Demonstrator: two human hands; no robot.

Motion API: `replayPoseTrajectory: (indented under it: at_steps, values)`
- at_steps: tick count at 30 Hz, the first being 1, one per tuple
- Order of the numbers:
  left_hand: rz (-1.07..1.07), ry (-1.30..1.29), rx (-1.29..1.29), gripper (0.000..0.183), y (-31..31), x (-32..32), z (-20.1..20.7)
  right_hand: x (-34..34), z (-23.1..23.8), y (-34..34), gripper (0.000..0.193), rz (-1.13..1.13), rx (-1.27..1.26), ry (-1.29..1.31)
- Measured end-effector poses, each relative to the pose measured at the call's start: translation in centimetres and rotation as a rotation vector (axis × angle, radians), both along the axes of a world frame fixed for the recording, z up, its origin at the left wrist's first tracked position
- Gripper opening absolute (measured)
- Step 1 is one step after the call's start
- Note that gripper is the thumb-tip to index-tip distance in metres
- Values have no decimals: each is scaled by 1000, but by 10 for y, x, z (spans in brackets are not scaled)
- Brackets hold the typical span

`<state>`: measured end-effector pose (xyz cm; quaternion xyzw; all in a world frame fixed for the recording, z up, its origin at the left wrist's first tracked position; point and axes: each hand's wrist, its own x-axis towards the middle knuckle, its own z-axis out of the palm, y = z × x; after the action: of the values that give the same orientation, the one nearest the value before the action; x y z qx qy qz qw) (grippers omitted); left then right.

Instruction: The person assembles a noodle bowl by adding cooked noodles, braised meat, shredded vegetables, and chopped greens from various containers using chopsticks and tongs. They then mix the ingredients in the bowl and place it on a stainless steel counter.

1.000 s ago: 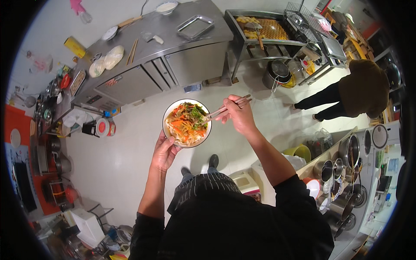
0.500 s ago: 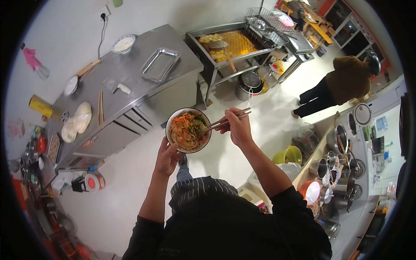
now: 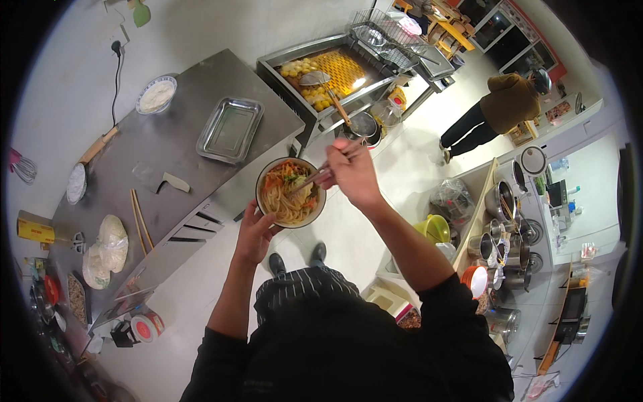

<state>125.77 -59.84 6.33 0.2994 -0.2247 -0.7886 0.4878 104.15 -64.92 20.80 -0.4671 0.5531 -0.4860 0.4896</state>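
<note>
A round bowl with a dark rim is held up in front of my body. My left hand grips it from the lower left, thumb near the rim. Inside lie noodles with shredded carrot and some greens. My right hand, a little blurred, is closed around a pair of chopsticks. Their tips reach down into the noodles. Part of the bowl's right rim lies behind the chopsticks and fingers.
On the steel counter at left are a metal tray, a flour bowl, a scraper and long chopsticks. A fryer with food in oil stands ahead. Pots line the right. Another person stands far right.
The chopsticks have moved from the bowl's right side further into the noodles, mixing them. The counter and fryer have shifted in view, and both my shoes now show below the bowl.
</note>
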Motion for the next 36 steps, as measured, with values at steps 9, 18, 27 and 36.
replayPoseTrajectory:
  at_steps: [9,18,27,36]
  values:
    - [-2,97,47,55,-27,24,-12,13,92,-32,18,337,-246,372]
    - [112,144,33,60,-29,50,4,40,47,-39,10,440,-486,591]
    - [232,106,58,63,-9,91,0,91,34,-49,14,848,-744,811]
    - [282,38,19,61,1,105,5,66,91,-73,11,742,-261,318]
